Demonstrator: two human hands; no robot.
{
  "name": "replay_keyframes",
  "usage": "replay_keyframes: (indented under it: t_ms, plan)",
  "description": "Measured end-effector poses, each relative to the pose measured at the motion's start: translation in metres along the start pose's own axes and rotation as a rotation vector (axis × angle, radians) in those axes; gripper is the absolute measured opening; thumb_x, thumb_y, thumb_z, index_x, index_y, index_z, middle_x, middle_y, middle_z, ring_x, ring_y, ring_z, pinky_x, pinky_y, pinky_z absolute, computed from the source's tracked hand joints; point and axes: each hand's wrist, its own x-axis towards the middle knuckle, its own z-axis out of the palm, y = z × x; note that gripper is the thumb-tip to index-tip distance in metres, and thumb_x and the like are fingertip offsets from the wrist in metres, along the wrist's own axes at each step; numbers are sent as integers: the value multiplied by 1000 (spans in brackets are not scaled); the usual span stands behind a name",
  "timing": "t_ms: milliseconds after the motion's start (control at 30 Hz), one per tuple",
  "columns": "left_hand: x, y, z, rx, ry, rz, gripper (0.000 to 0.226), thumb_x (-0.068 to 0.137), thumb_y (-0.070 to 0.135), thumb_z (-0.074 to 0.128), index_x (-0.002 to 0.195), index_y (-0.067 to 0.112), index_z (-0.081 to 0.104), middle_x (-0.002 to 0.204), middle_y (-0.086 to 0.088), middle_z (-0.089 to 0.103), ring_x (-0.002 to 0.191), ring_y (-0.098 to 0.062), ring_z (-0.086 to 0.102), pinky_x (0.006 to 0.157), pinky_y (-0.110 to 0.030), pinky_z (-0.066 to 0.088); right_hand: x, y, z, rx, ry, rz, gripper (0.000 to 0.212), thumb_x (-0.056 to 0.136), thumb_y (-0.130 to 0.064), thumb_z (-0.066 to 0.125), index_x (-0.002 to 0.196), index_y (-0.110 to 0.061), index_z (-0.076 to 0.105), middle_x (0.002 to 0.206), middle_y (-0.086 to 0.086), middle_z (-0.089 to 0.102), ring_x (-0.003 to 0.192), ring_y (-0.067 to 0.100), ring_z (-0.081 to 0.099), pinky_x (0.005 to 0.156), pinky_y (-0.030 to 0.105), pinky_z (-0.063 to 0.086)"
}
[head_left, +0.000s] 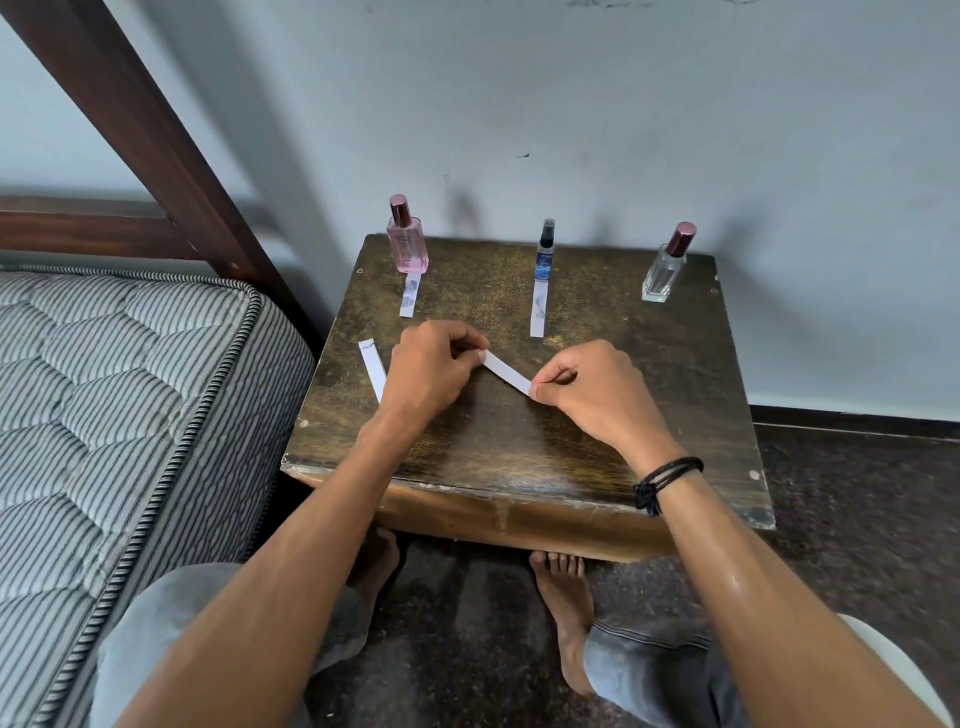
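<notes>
A white paper strip (506, 375) hangs just above the dark wooden table (597, 415). My left hand (431, 371) pinches its upper left end and my right hand (597, 389) pinches its lower right end. Along the back of the table stand a pink perfume bottle (408, 241), a small blue spray bottle (545, 254) and a clear perfume bottle (667, 267). A paper strip (410, 295) lies in front of the pink bottle and another strip (539, 309) in front of the blue one. A further strip (374, 370) lies left of my left hand.
A striped mattress (130, 405) on a dark wooden bed frame (156, 156) borders the table's left side. A pale wall rises behind the table. My knees and bare feet (566, 597) are under the near edge, on a dark floor.
</notes>
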Motion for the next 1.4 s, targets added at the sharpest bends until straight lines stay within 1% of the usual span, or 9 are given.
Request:
replay_keyframes:
  t_ms: [133, 233, 400, 533, 733, 900, 1033, 1267, 1400]
  plan:
    - [-1, 0, 3, 31, 1, 20, 10, 88, 18, 76, 96, 22, 79, 97, 8, 76, 88, -8, 65, 91, -30, 52, 1, 1, 1, -46, -20, 19, 3, 85, -34, 79, 83, -31, 80, 84, -14, 71, 78, 5, 64, 62, 24, 42]
    - [-2, -1, 4, 43, 3, 36, 10, 88, 17, 75, 96, 21, 79, 99, 7, 76, 89, -10, 65, 90, -31, 53, 1, 3, 2, -57, -43, 26, 5, 85, -36, 80, 81, -32, 79, 80, -15, 71, 75, 7, 66, 59, 24, 43]
    - [-1, 0, 4, 55, 3, 45, 10, 88, 17, 75, 97, 21, 79, 97, 5, 75, 87, -11, 64, 87, -31, 53, 2, 3, 0, -46, -67, 22, 7, 85, -34, 77, 79, -32, 78, 75, -16, 70, 71, 2, 63, 56, 23, 38]
    - [-2, -1, 3, 49, 8, 52, 10, 88, 17, 75, 97, 20, 79, 96, 4, 75, 86, -11, 64, 87, -34, 54, 2, 2, 0, -29, -67, 26, 8, 85, -31, 77, 77, -31, 78, 74, -15, 70, 70, 2, 63, 57, 23, 39]
    - [-2, -1, 0, 46, 7, 52, 10, 89, 15, 75, 98, 18, 79, 98, 3, 75, 88, -12, 65, 89, -36, 55, 4, 2, 1, 43, -22, 16, 11, 87, -24, 74, 78, -30, 77, 81, -18, 69, 79, 2, 64, 64, 25, 43]
    - [-1, -1, 0, 54, 8, 52, 12, 88, 15, 76, 98, 19, 79, 98, 3, 74, 88, -14, 65, 88, -38, 56, 5, 5, 1, 16, -4, 29, 11, 87, -25, 73, 77, -30, 76, 82, -17, 69, 79, 4, 64, 66, 28, 46]
    - [0, 0, -2, 49, 4, 45, 11, 88, 15, 75, 98, 18, 79, 95, 5, 72, 86, -12, 64, 87, -36, 56, 5, 8, 2, -6, 0, 29, 11, 88, -27, 73, 78, -31, 75, 84, -19, 69, 80, 5, 65, 68, 28, 47]
    - [1, 3, -1, -44, 73, 19, 12, 92, 13, 68, 94, 19, 78, 94, 4, 74, 88, -15, 68, 86, -40, 56, 4, 13, -3, -22, 31, 19, 6, 90, -30, 73, 84, -30, 77, 88, -15, 69, 80, 3, 64, 59, 15, 33]
    - [1, 8, -2, -95, 91, 34, 13, 94, 11, 65, 98, 17, 76, 93, 6, 72, 80, -7, 66, 81, -33, 56, 7, 18, -7, -6, 54, 36, 6, 88, -31, 73, 82, -31, 76, 91, -14, 72, 86, 7, 66, 63, 23, 41]
